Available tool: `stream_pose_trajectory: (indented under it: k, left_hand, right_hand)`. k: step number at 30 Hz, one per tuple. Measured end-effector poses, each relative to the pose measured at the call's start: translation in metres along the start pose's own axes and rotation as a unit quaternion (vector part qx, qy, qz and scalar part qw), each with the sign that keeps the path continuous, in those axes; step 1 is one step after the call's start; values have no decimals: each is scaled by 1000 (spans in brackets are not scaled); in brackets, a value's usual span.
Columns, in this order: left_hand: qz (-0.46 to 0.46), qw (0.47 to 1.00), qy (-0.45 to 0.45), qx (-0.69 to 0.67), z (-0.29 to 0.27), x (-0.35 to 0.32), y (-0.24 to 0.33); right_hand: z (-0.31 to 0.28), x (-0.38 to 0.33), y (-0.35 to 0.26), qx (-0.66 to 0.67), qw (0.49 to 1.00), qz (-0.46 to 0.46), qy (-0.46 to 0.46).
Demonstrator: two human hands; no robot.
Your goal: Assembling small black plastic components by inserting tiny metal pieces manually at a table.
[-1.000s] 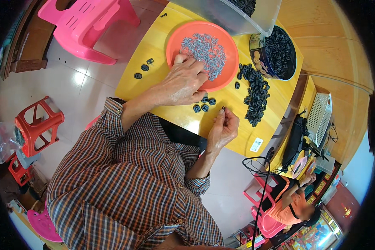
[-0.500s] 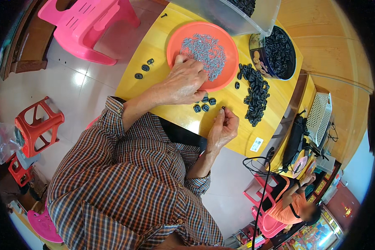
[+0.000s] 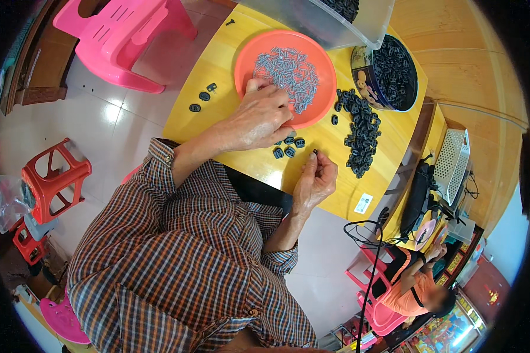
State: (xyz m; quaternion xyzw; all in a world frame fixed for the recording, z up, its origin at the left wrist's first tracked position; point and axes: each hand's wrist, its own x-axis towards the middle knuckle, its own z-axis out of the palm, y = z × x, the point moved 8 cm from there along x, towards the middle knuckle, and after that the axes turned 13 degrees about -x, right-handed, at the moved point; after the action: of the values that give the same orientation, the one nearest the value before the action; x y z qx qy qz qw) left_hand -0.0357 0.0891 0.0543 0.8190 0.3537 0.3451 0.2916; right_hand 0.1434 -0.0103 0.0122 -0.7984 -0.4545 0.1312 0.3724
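My left hand (image 3: 260,120) reaches over the near rim of a round orange-red plate (image 3: 247,59). Its fingers are bent together at the edge of a heap of small grey springs (image 3: 290,73); whatever lies between the fingertips is hidden. My right hand (image 3: 316,181), close to the table's near edge, pinches a small black plastic piece (image 3: 315,152) between thumb and fingertips. Between the hands lie several black oval cord locks (image 3: 290,152), partly covered by my left hand. A few more black cord locks (image 3: 195,107) lie left of the plate.
A long pile of black plastic parts (image 3: 362,135) covers the right of the yellow table (image 3: 318,203). Behind it stand a round tin (image 3: 368,88) and a clear plastic bin (image 3: 312,23), both holding black parts. Another person (image 3: 409,297) sits at the lower right. A pink chair (image 3: 109,44) is at left.
Hardly anything differs. My left hand stays at the springs with a very slight shift of its fingers, and my right hand keeps its pinch on the black piece.
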Motion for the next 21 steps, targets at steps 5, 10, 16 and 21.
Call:
stream_pose_trajectory:
  k: [5,10,16,21]
  left_hand:
    - [-4,1000,-10,19,5,5,0]
    - [9,999,-13,46,10,12,2]
    - [12,999,-11,43,12,11,1]
    - [14,999,-4,39,13,11,1]
  right_hand:
    - [-1,0,-4,17,1000,17,-5]
    - [-2,0,-2,4,1000,-1,1]
    - [-3,0,-7,-2,1000,0,-1]
    - [-2,0,-6,2,1000,-3,2]
